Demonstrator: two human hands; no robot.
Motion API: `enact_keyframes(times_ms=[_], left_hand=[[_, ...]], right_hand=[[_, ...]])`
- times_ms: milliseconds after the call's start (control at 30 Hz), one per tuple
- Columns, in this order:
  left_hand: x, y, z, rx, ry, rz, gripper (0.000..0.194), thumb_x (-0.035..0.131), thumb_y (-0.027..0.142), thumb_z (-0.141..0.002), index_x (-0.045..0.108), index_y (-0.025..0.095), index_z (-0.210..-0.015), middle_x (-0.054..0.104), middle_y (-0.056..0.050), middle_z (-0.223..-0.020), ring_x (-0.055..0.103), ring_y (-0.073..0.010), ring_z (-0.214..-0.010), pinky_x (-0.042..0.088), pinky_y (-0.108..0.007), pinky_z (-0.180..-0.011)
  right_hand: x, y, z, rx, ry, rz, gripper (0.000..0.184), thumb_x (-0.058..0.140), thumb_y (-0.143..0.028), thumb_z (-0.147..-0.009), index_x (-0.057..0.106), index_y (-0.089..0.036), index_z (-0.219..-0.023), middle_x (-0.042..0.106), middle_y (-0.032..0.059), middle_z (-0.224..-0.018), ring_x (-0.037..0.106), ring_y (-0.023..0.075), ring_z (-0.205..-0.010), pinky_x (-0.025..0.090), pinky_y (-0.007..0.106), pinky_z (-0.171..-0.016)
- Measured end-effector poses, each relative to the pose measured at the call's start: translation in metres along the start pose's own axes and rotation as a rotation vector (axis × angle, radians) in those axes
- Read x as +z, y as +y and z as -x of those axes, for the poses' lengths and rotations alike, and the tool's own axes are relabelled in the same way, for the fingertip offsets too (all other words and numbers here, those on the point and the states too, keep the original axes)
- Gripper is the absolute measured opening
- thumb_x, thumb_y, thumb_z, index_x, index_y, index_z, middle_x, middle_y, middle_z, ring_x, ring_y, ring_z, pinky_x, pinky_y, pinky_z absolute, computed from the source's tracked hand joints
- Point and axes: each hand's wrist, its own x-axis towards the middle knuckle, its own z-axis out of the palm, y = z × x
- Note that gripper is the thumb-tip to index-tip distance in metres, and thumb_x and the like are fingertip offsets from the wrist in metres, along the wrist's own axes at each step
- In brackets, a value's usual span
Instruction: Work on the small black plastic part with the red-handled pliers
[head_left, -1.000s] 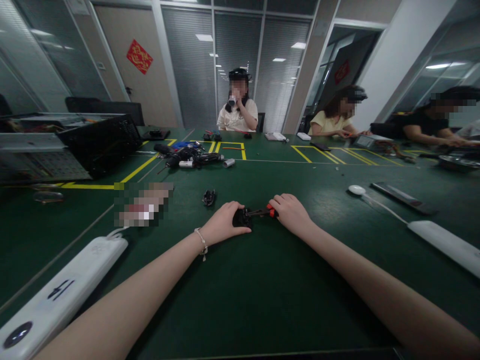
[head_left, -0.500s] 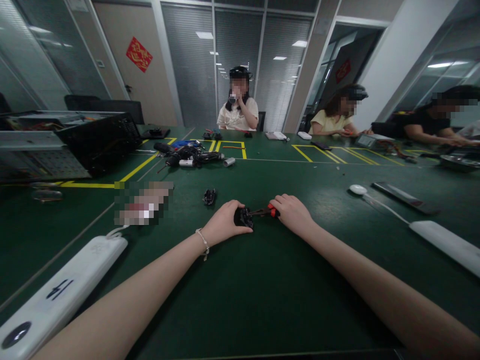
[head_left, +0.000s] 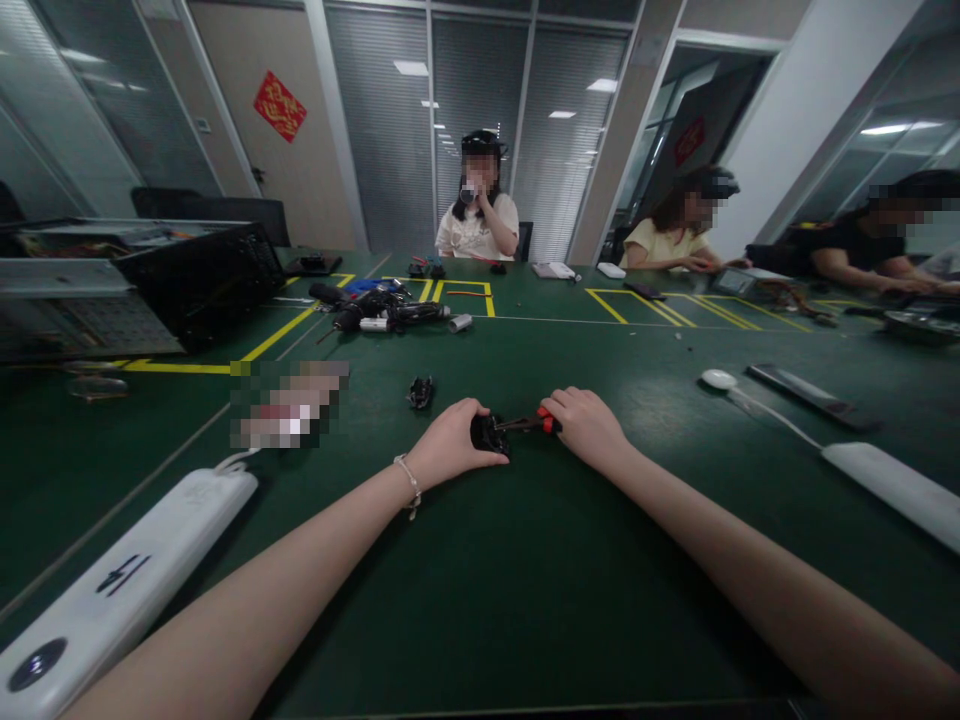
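Observation:
My left hand (head_left: 448,444), a bracelet on its wrist, is curled round a small black part (head_left: 489,434) and holds it down on the green table (head_left: 525,560). My right hand (head_left: 589,425) is closed on the red-and-black handle of a screwdriver (head_left: 534,423). The tool's dark shaft reaches left into the black part. Another small black part (head_left: 420,392) lies loose on the table a little beyond my left hand.
A white power strip (head_left: 120,590) lies at the near left, another white power strip (head_left: 892,490) at the right. A black computer case (head_left: 195,285) stands far left. Tools (head_left: 382,310) are piled mid-table. Three people sit at the far side and right.

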Motion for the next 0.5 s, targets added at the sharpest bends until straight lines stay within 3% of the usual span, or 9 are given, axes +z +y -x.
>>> enact_keyframes(times_ms=[500], left_hand=[[-0.0034, 0.0043, 0.0005, -0.029, -0.019, 0.011, 0.059, 0.067, 0.052, -0.055, 0.050, 0.017, -0.099, 0.055, -0.007, -0.100, 0.053, -0.0248, -0.092, 0.044, -0.036, -0.077]], right_hand=[[-0.0044, -0.0018, 0.0022, -0.009, 0.034, 0.041, 0.026, 0.046, -0.007, -0.070, 0.056, -0.014, -0.092, 0.058, 0.0088, -0.090, 0.049, 0.0201, -0.083, 0.033, 0.031, -0.071]])
